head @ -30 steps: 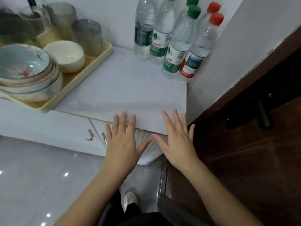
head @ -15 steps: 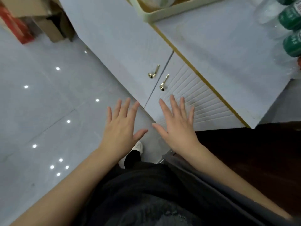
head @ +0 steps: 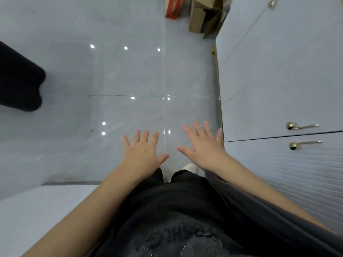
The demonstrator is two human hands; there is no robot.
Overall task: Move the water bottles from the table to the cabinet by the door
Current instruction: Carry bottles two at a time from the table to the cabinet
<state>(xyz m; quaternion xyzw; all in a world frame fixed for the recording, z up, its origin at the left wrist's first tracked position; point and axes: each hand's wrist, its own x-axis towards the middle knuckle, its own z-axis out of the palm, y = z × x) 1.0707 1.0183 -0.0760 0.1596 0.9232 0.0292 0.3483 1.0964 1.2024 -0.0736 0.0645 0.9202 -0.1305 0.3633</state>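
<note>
Where the pale blue-grey cabinet fills the right side of the head view, its fronts face the person. One door is smooth and the other, nearer the person, is ribbed with fine parallel grooves; a dark seam parts them. Where the water bottles stand cannot be told from this view.

The glossy grey tiled floor takes up most of the rest, with thin joints crossing it and small bright spots of reflected light. The person's dark clothing covers the bottom middle. A flat white surface lies at the lower left, and a blurred black shape juts in from the left edge. What it is cannot be told. At the top, brown cardboard boxes are heaped on the floor against the cabinet's far corner, with something red just beside them.

Both bare forearms reach forward over the floor. The left hand and the right hand are flat, palms down, with fingers straight and spread, near each other but not touching, and neither holds anything. The right hand lies just beside the cabinet's front edge; whether it touches is unclear.

Two gold handles with round knobs lie parallel, one on each side of the seam. A white shoe tip shows on the floor beneath the right wrist.
</note>
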